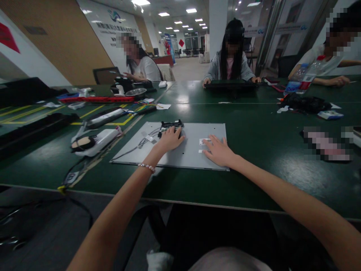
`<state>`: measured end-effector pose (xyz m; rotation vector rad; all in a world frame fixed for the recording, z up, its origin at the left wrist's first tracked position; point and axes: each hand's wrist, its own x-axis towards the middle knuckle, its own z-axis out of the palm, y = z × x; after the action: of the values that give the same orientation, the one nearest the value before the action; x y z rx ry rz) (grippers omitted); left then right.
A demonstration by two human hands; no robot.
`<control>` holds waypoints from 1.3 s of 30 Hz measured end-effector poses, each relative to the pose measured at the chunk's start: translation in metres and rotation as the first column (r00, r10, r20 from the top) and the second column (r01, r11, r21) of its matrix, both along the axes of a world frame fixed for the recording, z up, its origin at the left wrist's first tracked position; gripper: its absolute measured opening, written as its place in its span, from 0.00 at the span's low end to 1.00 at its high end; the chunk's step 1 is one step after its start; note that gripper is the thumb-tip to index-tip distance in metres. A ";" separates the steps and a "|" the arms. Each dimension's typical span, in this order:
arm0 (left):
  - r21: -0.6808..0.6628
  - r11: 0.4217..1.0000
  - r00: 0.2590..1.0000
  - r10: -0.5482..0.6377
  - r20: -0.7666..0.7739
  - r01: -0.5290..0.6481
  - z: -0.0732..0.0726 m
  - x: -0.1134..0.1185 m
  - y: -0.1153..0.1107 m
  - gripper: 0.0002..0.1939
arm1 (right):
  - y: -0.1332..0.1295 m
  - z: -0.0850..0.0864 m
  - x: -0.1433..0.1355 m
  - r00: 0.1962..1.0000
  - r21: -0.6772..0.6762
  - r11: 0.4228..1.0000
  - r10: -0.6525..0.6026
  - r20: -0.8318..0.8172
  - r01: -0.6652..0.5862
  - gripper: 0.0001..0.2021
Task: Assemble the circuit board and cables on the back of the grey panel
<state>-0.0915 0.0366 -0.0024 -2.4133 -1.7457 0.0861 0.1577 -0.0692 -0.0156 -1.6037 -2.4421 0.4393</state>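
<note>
A flat grey panel (191,150) lies on the green table in front of me. On its upper left part sits a black bracket-like part (172,124), with grey cables (145,140) running from it toward the panel's left corner. My left hand (170,139) rests on the black part, fingers spread, partly covering it. My right hand (218,149) lies flat with fingers apart on the panel's right side, beside small white labels (205,142). Neither hand is closed round anything.
The green table (259,139) carries a white device (104,141) and black strips (36,130) at left. At right are a phone (325,145), bottles (303,77) and a black bag (306,102). Across the table a person (231,64) holds a dark panel; two others sit nearby.
</note>
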 end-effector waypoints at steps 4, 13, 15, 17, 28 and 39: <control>0.056 0.998 0.997 0.001 0.073 -0.005 0.014 -0.020 -0.010 0.32 | -0.001 0.001 0.002 1.000 -0.012 1.000 0.008 -0.009 -0.008 0.33; 0.078 0.959 0.962 0.274 -0.006 -0.273 0.033 -0.090 -0.028 0.25 | -0.004 0.005 0.002 1.000 -0.025 1.000 0.008 -0.001 -0.008 0.33; 0.079 0.948 0.950 0.311 -0.010 -0.309 0.033 -0.094 -0.027 0.21 | -0.005 0.007 0.002 1.000 -0.028 1.000 0.007 0.000 -0.007 0.33; 0.101 0.937 0.941 0.338 -0.013 -0.335 0.038 -0.094 -0.023 0.19 | -0.006 0.007 0.002 1.000 -0.031 0.999 0.007 0.003 -0.007 0.33; 0.385 0.900 0.979 0.191 0.073 -0.205 0.072 -0.052 0.036 0.21 | -0.002 0.005 0.000 1.000 -0.016 1.000 -0.001 0.023 0.001 0.33; 0.192 0.972 0.989 0.117 0.088 -0.132 0.021 -0.007 0.101 0.20 | -0.001 0.006 -0.001 1.000 -0.034 0.999 -0.001 0.026 0.002 0.33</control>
<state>-0.0989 0.1374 0.0186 -2.1933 -1.8420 -0.1591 0.1570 -0.0698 -0.0100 -1.6353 -2.4652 0.4652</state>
